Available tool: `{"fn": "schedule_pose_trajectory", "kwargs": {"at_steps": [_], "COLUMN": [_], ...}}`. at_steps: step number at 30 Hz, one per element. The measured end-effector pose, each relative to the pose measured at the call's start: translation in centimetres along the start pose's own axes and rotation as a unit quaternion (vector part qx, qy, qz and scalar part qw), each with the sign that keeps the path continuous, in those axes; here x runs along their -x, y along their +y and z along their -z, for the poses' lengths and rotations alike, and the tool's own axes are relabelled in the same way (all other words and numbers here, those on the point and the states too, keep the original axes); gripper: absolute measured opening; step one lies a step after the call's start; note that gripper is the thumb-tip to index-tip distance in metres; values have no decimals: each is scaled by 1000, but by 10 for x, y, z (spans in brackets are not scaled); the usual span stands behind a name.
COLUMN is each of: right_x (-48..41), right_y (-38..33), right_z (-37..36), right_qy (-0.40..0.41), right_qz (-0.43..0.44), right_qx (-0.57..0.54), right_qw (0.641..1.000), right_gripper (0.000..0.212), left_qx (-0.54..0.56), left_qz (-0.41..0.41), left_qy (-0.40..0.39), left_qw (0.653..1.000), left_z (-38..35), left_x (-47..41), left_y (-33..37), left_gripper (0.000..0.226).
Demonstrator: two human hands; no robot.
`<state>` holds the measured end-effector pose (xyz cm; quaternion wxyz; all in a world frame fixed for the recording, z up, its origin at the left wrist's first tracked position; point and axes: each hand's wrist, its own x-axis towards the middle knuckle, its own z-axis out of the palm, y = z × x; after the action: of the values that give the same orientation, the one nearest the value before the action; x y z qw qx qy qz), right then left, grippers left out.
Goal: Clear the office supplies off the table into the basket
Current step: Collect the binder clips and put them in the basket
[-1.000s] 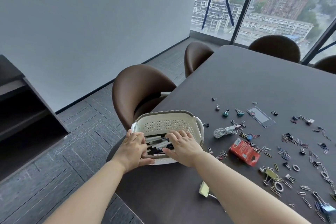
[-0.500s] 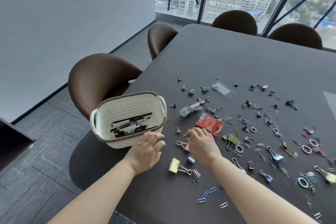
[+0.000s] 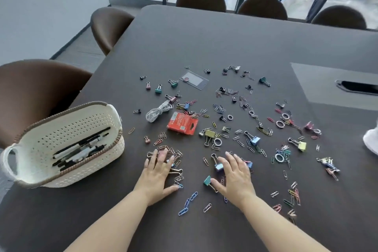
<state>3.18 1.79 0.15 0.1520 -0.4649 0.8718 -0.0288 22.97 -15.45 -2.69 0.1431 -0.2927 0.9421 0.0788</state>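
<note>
Progress: early stage, by judgement. Basket (image 3: pixel 61 122) sits at the left edge of the bench (image 3: pixel 204 43), toward the near-left corner. It contains only a bundle of black and white pens (image 3: pixel 79 151) lying along its bottom; no clips are visible inside.

Left on the bench, spread from the middle to the right edge:
- red box (image 3: pixel 182 123), just right of the basket
- coiled white cable (image 3: pixel 157 111), just beyond the red box
- clear card sleeve (image 3: pixel 194 80), further toward the far edge
- binder clips of several colours, e.g. yellow (image 3: pixel 210 134), blue (image 3: pixel 254 140), teal (image 3: pixel 207 180)
- many loose paper clips and some metal rings; too many to count

Hands: both released, nothing grasped. Left hand (image 3: pixel 157 176) lies flat with its fingers spread on a heap of paper clips (image 3: pixel 178 153) near the basket. Right hand (image 3: pixel 235 176) lies flat beside it, fingers straight, with the teal clip touching its thumb and more clips under or beside its fingers.

Judgement: the hands look placed to rake the nearest clips into one pile. Pens are done; the bulk of the supplies remains.
</note>
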Motion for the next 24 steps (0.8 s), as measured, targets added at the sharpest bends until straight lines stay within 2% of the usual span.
{"fn": "schedule_pose_trajectory", "kwargs": {"at_steps": [1,3,8,10,13,15,17,20,24], "right_x": [5,15,40,43,31,16,0,-16,-8], "right_y": [8,24,49,49,43,39,36,33,36], "right_z": [-3,-9,-18,-28,-44,-44,-39,-28,-26], "right_qy": [-4,-17,-72,-80,-32,-27,-30,-14,24], "right_qz": [-16,-47,-73,-74,-100,-122,-140,-144,-142], "right_qx": [0,-2,31,28,6,-8,-19,-41,-62], "right_qw": [1000,999,994,994,994,992,990,989,988], "right_gripper": [94,102,115,115,104,101,86,67,63], "left_qx": [12,47,23,18,4,3,3,-36,-61], "left_qz": [-20,-31,-104,-110,-79,-54,-47,-86,-179], "left_qy": [11,-35,-49,-39,-7,-11,11,38,19], "left_qw": [1000,998,993,993,997,998,999,995,982], "left_z": [1,7,12,8,3,3,3,0,-10], "left_x": [-9,-22,-42,-44,-46,-46,-44,-32,1], "left_y": [7,21,59,68,70,65,56,44,42], "left_gripper": [108,125,131,129,108,102,97,93,103]}}
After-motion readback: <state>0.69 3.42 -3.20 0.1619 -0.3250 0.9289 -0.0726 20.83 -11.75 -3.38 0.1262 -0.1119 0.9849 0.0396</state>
